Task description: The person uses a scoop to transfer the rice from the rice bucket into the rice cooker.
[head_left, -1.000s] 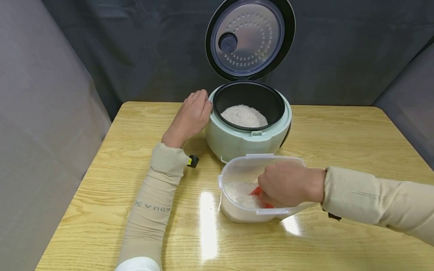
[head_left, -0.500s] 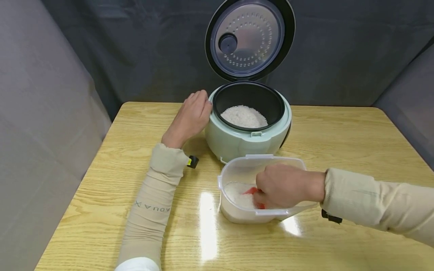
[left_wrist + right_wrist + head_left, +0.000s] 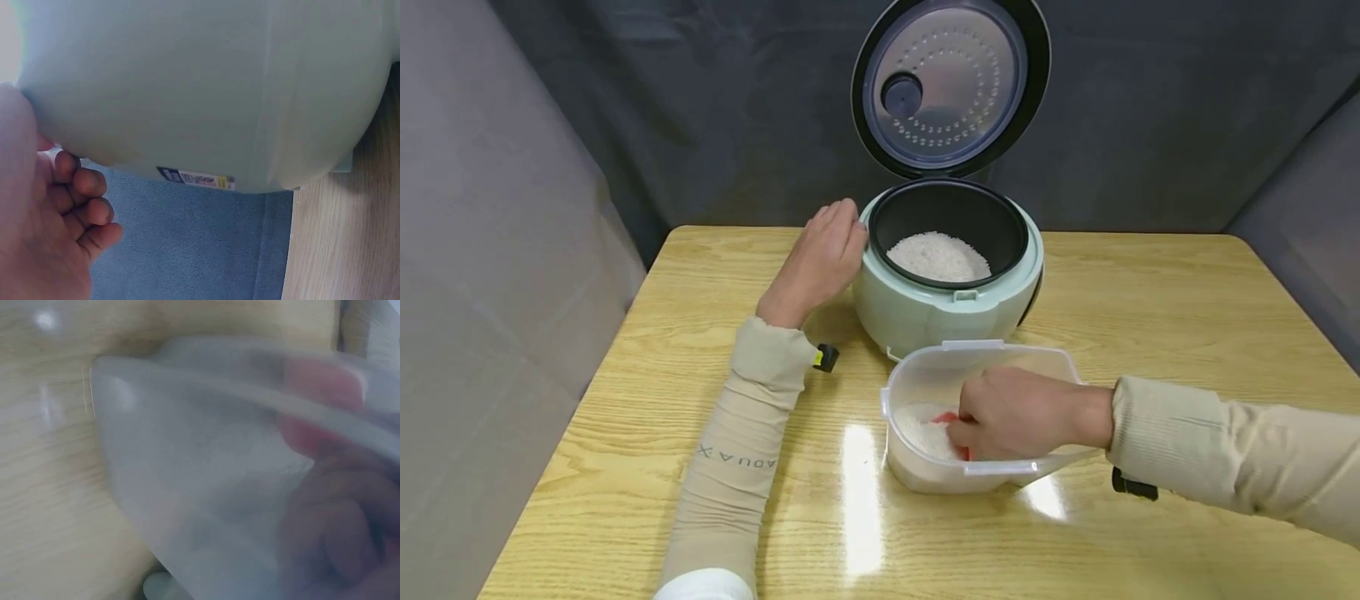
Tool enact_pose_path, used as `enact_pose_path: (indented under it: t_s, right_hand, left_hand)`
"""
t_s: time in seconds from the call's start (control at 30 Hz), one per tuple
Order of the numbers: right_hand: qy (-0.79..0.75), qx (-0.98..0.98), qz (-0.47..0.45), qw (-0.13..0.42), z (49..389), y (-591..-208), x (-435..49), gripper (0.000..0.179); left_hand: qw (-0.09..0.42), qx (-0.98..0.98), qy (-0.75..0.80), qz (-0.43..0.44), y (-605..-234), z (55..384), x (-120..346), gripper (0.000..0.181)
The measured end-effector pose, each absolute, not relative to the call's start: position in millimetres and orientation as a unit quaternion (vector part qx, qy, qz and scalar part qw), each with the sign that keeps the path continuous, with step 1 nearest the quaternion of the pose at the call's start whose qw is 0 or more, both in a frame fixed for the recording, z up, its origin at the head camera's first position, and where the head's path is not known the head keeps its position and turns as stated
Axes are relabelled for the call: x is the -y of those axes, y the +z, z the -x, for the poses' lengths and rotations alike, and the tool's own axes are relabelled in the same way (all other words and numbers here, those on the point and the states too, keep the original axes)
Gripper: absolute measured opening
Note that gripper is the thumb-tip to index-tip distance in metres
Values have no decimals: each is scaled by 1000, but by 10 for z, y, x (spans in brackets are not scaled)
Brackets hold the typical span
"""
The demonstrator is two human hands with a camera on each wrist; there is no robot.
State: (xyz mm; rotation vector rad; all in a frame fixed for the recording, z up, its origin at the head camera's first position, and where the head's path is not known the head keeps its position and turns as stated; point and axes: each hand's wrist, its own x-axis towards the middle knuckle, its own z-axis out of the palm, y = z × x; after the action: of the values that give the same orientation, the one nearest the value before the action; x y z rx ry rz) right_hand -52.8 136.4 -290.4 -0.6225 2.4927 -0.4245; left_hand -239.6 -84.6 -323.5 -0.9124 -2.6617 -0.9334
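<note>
My right hand [image 3: 1022, 413] reaches into a clear plastic rice bin [image 3: 917, 475] and grips a red scoop [image 3: 946, 417], mostly hidden by my fingers. White rice [image 3: 917, 429] lies around it. Through the bin's cloudy wall, the right wrist view shows the red scoop [image 3: 319, 406] beyond my curled fingers [image 3: 347, 531]. Behind the bin stands a pale green rice cooker [image 3: 910, 312], lid [image 3: 951, 92] raised, with a mound of rice [image 3: 940, 257] in its black pot. My left hand [image 3: 820, 258] holds the cooker's left side near the rim; its fingers [image 3: 90, 212] are curled there.
The wooden table [image 3: 1165, 317] ends at a dark cloth backdrop [image 3: 737, 108]. Grey partitions [image 3: 497, 275] stand on both sides. The bin sits close in front of the cooker.
My right hand and the red scoop have shifted slightly left inside the bin. The left hand and the cooker stay in place.
</note>
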Motion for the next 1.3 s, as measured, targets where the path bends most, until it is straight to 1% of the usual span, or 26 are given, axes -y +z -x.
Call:
enact_pose_path:
  t_s: [0.17, 0.3, 0.63, 0.97, 1.17, 1.3]
  right_hand:
    - [-183, -917, 216, 281, 541, -2896, -1343, 37]
    - [-199, -914, 209, 287, 548, -2879, -1347, 36]
    - [-218, -915, 203, 271, 536, -2834, -1379, 35]
    - [-219, -919, 193, 264, 547, -2701, -1368, 33]
    - [-229, -918, 189, 264, 536, -2660, -1380, 33]
    - [-233, -918, 177, 268, 517, -2622, -1400, 36]
  left_hand:
    - [85, 894, -317, 304, -3248, 2392, 852, 25]
    - [93, 891, -319, 309, -3252, 2394, 847, 24]
    - [109, 885, -319, 322, -3265, 2409, 822, 24]
    - [90, 892, -319, 309, -3243, 2393, 842, 25]
    - [92, 891, -318, 312, -3234, 2395, 850, 25]
    - [92, 890, -319, 312, -3231, 2400, 851, 24]
